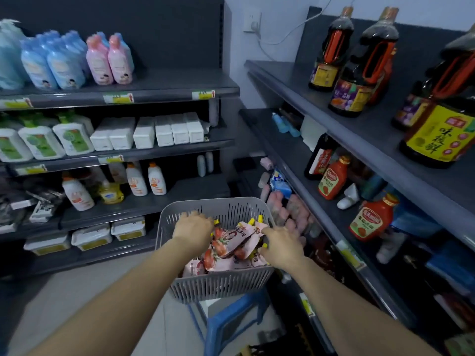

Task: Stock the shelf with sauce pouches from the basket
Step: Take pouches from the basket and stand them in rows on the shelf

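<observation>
We record two dark grey metal units meeting at a corner: the left shelving unit [167, 80] and the right shelving unit [295, 80]. Between them stands a pale wall [277, 11] with a white socket [252, 23] and a trailing cable [293, 31]. The floor [77, 291] is light grey. A blue stool [231, 319] stands on it. Lighting is dim and even.

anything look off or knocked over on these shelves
Yes: on the right shelf a small white bottle lies tipped on its side between two upright red ketchup bottles. On the left, dark packs are heaped crookedly beside the neat white bottles.
</observation>
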### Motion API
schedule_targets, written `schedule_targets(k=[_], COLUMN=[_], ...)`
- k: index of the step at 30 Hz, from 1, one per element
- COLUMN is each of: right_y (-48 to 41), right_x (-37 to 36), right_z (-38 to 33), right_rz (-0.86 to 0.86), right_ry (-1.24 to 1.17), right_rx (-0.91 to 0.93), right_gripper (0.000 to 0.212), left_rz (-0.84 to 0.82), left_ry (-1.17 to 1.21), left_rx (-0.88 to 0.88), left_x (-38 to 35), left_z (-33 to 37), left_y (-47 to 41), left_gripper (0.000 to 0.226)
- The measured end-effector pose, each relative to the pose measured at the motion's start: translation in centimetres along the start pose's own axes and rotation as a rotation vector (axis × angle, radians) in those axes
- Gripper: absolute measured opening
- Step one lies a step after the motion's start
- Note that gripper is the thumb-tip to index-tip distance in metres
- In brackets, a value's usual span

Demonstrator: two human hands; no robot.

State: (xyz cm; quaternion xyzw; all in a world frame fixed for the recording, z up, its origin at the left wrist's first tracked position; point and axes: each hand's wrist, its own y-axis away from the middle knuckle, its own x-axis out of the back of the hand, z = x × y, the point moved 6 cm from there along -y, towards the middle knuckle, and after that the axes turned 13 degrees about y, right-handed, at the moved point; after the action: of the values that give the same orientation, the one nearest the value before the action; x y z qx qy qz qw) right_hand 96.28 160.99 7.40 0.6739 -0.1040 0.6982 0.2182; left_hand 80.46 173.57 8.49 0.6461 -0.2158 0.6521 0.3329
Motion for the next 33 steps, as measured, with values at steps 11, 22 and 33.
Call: schedule_targets(k=[11, 22, 33], right_y=[-7.7, -11.8, -12.4], right_x=[-8.3, -16.6, -20.0], right_z=[0.6, 1.1, 0.8], right_rz=[-0.243, -0.445, -0.306], right_ry=[-0.165, -0.883, -1.321], right_rx=[-0.105, -0.642, -0.946], right_gripper=[0.032, 0.041, 0.038], left_rz=[-0.238, -0.471, -0.574], left_ry=[0.097, 0.266, 0.935], left_rx=[-0.081, -0.135, 0.087], left_x=[-7.4, -16.0, -19.7], left_z=[-0.3, 0.2, 0.7], left_y=[-8.7, -15.9, -19.4], left_gripper=[0.035, 0.05, 0.059])
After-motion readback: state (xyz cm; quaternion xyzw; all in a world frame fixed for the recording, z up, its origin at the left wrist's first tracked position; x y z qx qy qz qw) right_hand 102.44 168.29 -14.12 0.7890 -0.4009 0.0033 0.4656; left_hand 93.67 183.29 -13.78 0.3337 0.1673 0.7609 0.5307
